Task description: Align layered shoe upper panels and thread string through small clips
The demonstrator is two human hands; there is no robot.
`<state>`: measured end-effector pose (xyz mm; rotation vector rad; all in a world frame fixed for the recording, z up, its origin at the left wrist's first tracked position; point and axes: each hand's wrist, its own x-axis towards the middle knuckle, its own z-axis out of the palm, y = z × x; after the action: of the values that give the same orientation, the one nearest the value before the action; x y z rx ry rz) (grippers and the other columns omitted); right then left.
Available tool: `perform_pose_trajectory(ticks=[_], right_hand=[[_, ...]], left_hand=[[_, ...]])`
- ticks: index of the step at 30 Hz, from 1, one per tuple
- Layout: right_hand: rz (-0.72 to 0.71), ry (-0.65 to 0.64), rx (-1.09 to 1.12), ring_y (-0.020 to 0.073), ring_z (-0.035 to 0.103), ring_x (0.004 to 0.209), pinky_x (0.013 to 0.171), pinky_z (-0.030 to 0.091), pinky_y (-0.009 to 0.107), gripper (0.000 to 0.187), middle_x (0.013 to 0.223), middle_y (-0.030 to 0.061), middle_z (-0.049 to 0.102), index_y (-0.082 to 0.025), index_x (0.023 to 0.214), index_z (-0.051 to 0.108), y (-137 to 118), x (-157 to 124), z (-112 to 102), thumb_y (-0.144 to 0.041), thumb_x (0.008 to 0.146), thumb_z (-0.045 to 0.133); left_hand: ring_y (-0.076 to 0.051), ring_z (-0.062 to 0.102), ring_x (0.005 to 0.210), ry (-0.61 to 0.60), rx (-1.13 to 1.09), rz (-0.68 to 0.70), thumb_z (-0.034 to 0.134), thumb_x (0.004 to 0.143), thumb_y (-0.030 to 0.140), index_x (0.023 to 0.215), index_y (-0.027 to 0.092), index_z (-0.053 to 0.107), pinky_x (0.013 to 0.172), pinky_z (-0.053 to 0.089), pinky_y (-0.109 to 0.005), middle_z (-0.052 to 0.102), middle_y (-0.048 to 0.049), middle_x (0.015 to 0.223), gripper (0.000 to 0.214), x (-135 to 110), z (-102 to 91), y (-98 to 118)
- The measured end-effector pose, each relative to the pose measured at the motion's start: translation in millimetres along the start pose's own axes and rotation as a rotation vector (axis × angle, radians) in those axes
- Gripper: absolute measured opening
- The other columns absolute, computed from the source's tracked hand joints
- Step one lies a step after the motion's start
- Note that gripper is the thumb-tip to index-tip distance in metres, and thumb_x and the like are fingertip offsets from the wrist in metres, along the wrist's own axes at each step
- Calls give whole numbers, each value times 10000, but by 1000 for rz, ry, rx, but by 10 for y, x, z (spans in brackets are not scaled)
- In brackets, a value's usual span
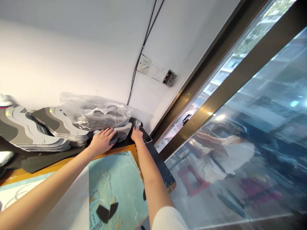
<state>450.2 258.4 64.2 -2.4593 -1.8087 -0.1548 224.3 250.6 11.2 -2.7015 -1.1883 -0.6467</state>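
My left hand (103, 141) lies with its fingers spread on a short stack of grey sheet shoe-sole cutouts (122, 131). It presses the stack from the near side and does not visibly grip it. My right hand (136, 134) is at the far end of that stack, beside a dark flat phone-like object (145, 135). Its fingertips meet a small grey-white item (137, 124), and I cannot tell whether they hold it. Behind the hands, larger stacks of wavy grey cutouts (59, 124) lie in a row.
A crumpled clear plastic bag (94, 113) lies against the white wall. A teal cutting mat (120, 179) on an orange table edge (59, 164) bears dark cutouts (106, 212). A dark board (159, 163) and a reflective glass window (240, 127) bound the right side.
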Motion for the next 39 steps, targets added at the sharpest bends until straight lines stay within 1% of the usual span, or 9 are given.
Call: perform_pose_trajectory(ticks=[2,6,9,12,17,22,27,33,39], right_hand=[[-47,-17,40,331,643,1223,949,556,421,608,1491,228,534,-134,1487,500,-47,-3,96,-225,893,592],[-82,76,101,353,412,1462,1134,422,476,741,1609,263,351,-59,1590,294,98,-185,144,-190,902,537],[-340,165,185,291,274,1544,1241,286,454,687,1646,179,330,-98,1581,344,167,-403,154,-137,910,485],[-648,185,241,255,227,1564,1273,213,463,552,1654,86,349,-196,1560,419,36,-608,210,-286,1016,438],[-833,171,174,299,160,1580,1278,159,506,711,1699,64,254,-254,1591,371,-375,-704,313,-583,982,534],[-834,108,202,301,243,1552,1268,147,538,656,1671,65,327,-267,1570,409,-543,-660,298,-542,989,540],[-800,100,243,323,217,1564,1276,107,543,721,1664,101,335,-196,1558,426,-671,-798,235,-559,953,573],[-677,145,181,301,259,1548,1275,130,519,586,1652,91,362,-236,1550,444,-957,-944,317,-494,1025,467],[-718,128,161,239,298,1534,1272,179,446,488,1645,74,380,-244,1529,481,-1003,-932,343,-342,1060,389]], left_hand=[[-385,471,1432,-2,-3,2,599,864,387,1492,57,494,1174,367,-515,474,-230,1556,718,0,-50,1],[-342,367,1506,22,-18,-4,527,927,527,1535,50,417,1253,239,-484,417,-203,1605,781,-104,-200,-41],[-341,371,1504,96,-62,-10,451,963,591,1517,64,441,1259,223,-496,442,-196,1593,764,-330,-325,-110],[-335,439,1456,144,-123,-29,392,1001,583,1473,60,484,1215,321,-489,513,-208,1534,711,-646,-491,-202],[-306,529,1350,179,-233,-37,387,1038,462,1289,120,630,1152,399,-477,608,-168,1409,489,-1220,-937,-385],[-241,536,1331,209,-333,-100,383,1038,346,1284,257,640,1128,396,-373,581,-59,1443,367,-1817,-1350,-532],[-231,600,1226,198,-397,-231,400,1011,353,1149,296,713,1060,440,-335,668,-24,1303,347,-2287,-1490,-575],[-262,632,1156,149,-461,-348,414,982,384,1063,320,753,1026,483,-380,704,-24,1243,354,-2521,-1608,-447],[-234,683,1046,120,-487,-197,436,964,348,1064,381,768,871,552,-307,737,5,1164,349,-2654,-1804,-398]])
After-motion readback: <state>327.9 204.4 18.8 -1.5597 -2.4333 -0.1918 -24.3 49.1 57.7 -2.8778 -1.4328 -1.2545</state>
